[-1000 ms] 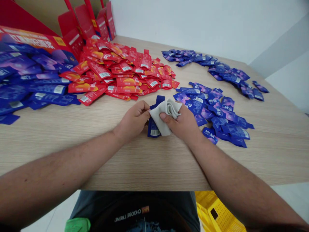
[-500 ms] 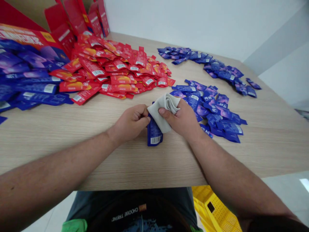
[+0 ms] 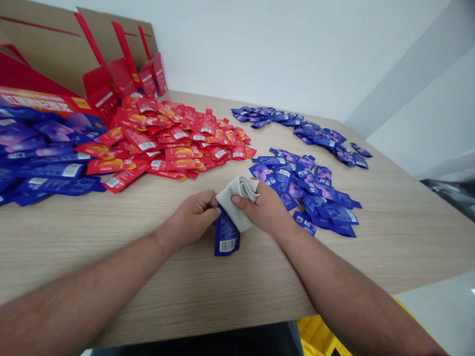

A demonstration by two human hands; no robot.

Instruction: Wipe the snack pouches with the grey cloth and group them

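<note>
View tipped upward since earlier: left hand (image 3: 189,220) and right hand (image 3: 261,207) grips clamped on cloth (image 3: 235,202) over a blue sachet (image 3: 226,240).

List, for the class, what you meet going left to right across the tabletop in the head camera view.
pile of blue sachets → pile of red sachets → left hand → white cloth → right hand → spread of blue sachets

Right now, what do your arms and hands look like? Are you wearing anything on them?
The left hand and right hand are bare, with no gloves, rings or watch in view. The left forearm and right forearm show fine hair and no sleeves. A dark garment shows below them.
</note>
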